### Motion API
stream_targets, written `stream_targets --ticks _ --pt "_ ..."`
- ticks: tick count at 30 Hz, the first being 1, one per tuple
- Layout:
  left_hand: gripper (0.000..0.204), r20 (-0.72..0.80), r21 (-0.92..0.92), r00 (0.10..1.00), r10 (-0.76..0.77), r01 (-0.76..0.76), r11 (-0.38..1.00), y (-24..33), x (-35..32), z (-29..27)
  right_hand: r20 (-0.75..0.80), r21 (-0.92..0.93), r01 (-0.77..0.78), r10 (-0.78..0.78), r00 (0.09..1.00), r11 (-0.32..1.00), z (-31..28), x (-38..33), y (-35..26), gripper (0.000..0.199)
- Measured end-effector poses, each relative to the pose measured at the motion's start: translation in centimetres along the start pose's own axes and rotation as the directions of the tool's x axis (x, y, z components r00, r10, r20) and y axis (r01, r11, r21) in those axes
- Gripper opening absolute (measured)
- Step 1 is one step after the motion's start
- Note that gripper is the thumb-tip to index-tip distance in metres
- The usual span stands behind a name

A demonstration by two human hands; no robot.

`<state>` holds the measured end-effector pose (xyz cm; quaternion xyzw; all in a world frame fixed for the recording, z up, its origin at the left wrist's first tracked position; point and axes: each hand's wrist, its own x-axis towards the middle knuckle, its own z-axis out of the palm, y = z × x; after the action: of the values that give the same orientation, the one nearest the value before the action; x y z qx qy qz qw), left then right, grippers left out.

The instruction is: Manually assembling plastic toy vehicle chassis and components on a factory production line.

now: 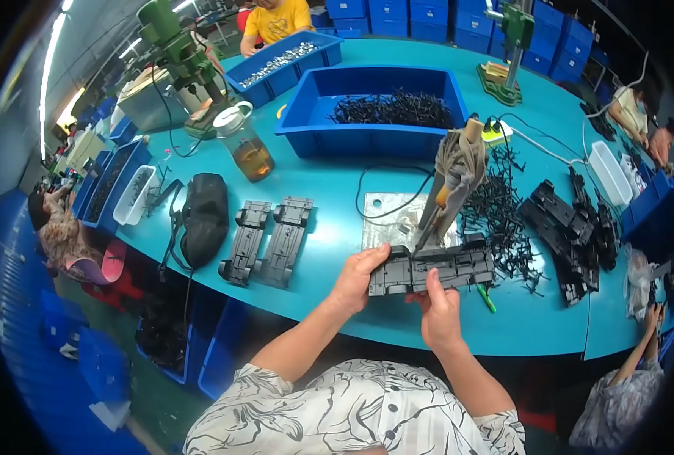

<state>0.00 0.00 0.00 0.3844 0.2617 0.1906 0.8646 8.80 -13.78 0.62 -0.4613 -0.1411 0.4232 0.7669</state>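
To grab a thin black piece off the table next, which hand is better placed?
Probably the right hand. It sits nearer the pile of thin black pieces, while the left hand grips the left end of the black plastic frame, farther away. Both hands hold that frame, though.

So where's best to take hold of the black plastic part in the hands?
The black plastic part is probably best held by its left end and near long edge, from the person's side: it's long and flattish, and a cloth-wrapped metal tool stands at its far edge.
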Motion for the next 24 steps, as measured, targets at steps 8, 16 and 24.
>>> stream_targets --ticks 8,16,24 --pt "0.036 0.029 -0.001 0.999 -0.02 0.02 1.0 0.3 0.0 -0.8 -0.029 -0.013 0.029 -0.029 0.999 0.999 1.4 -0.2 -0.3 0.029" --pt "0.03 -0.001 -0.046 1.0 -0.031 0.031 0.998 0.2 -0.2 -0.1 -0.022 -0.012 0.041 -0.041 0.999 0.999 0.9 -0.4 -0.2 0.03" --pt "0.03 -0.033 0.006 0.999 -0.01 0.011 1.0 0.2 0.0 -0.3 -0.044 0.031 -0.017 0.019 0.999 0.999 0.4 -0.3 0.4 0.037"
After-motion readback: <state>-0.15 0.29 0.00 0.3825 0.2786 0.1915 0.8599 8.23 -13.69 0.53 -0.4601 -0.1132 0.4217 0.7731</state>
